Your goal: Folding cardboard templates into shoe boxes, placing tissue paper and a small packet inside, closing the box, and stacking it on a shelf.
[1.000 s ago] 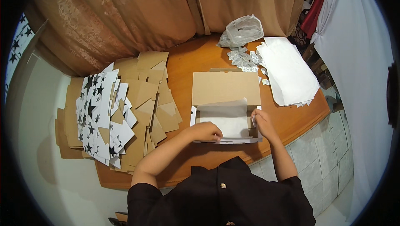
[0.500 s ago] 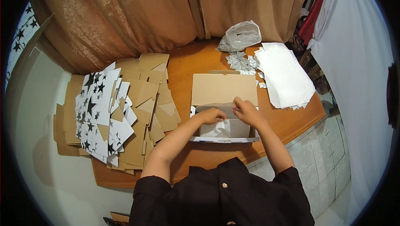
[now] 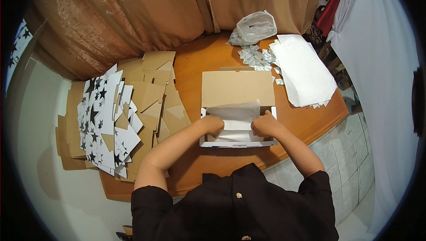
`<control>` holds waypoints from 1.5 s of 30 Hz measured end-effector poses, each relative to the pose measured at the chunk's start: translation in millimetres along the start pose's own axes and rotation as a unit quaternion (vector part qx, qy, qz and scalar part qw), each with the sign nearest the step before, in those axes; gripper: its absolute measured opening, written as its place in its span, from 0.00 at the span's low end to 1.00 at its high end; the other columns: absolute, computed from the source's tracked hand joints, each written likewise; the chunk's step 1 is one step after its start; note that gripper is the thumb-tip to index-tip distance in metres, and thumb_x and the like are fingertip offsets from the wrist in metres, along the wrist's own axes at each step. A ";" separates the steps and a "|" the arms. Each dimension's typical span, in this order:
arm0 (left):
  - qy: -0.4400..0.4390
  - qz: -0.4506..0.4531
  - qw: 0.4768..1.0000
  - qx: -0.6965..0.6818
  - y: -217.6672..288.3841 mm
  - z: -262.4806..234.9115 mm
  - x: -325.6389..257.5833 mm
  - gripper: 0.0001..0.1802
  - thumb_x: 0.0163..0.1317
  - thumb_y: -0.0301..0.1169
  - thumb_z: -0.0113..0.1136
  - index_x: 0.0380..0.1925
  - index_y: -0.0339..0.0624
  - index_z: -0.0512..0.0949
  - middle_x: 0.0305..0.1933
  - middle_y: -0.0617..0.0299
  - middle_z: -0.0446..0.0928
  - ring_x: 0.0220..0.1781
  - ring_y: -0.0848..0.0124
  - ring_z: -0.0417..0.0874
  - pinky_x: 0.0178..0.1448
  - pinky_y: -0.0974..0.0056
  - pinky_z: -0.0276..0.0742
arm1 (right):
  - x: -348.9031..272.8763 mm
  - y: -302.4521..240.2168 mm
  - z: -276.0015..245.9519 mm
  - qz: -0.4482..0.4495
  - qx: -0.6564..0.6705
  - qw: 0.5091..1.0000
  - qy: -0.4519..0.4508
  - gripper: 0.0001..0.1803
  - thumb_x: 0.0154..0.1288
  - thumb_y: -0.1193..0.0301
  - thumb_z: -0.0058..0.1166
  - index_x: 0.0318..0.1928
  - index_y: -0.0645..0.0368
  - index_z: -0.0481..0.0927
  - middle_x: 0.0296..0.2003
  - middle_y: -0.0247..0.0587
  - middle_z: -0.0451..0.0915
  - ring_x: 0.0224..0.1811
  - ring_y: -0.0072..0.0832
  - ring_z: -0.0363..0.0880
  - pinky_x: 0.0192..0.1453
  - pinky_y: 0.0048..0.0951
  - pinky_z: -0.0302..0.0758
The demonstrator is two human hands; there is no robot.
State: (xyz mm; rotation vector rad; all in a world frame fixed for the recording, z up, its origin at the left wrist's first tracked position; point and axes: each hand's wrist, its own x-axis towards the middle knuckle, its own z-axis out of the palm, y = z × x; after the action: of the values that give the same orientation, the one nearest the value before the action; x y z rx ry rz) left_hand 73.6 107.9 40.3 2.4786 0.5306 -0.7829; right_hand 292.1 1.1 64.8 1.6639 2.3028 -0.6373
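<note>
In the middle of the table stands a cardboard box [image 3: 237, 144], white outside and brown inside, its brown lid [image 3: 237, 88] folded back away from me. A thin white paper sheet [image 3: 235, 124] lines its inside, and the far part of the sheet stands up against the lid. My left hand [image 3: 214, 125] reaches in at the left side, fingers curled closed on the sheet's left edge. At the right side my right hand [image 3: 265, 124] is closed on the sheet's right edge. The fingertips of both hands are partly hidden.
Flat brown cardboard boxes [image 3: 146, 91] and star-printed white ones [image 3: 98, 121] are piled on the left. Behind the box lie small white packets [image 3: 255, 57] beside an open clear plastic bag [image 3: 256, 27]. A stack of white paper [image 3: 304, 70] lies at the back right.
My hands have moved apart toward the box's left and right sides. The paper, crumpled before, is now spread wider across the box. The whole view has shifted slightly.
</note>
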 end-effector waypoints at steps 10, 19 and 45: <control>0.066 -0.018 0.993 0.096 1.0 -5.5 -6.0 0.19 0.41 0.39 0.71 0.34 0.46 0.80 0.31 0.51 0.81 0.39 0.55 0.82 0.42 0.53 0.75 | 18.9 3.6 13.9 0.032 -0.074 0.992 0.098 0.06 0.48 0.75 0.51 0.21 0.57 0.81 0.22 0.46 0.80 0.27 0.38 0.81 0.55 0.43 0.62; 0.308 0.087 0.921 0.221 11.0 15.7 2.4 0.19 0.42 0.43 0.69 0.35 0.51 0.76 0.37 0.66 0.73 0.44 0.66 0.75 0.44 0.62 0.69 | 32.6 -3.0 37.7 0.083 -0.148 0.963 0.211 0.07 0.51 0.71 0.53 0.20 0.55 0.82 0.21 0.44 0.80 0.26 0.35 0.80 0.56 0.45 0.59; 0.311 0.171 0.924 0.142 16.4 13.3 -25.2 0.27 0.36 0.40 0.72 0.37 0.51 0.71 0.34 0.66 0.71 0.42 0.68 0.74 0.43 0.62 0.65 | -10.2 -12.9 30.7 0.002 -0.096 0.982 0.164 0.04 0.48 0.71 0.54 0.21 0.50 0.81 0.22 0.37 0.79 0.28 0.33 0.79 0.49 0.40 0.60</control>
State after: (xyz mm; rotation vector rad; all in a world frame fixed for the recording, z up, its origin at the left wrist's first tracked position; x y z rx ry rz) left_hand 56.8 82.0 51.5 2.9682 0.1760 0.0939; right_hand 281.3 -25.3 45.0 1.7891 2.4846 -0.1376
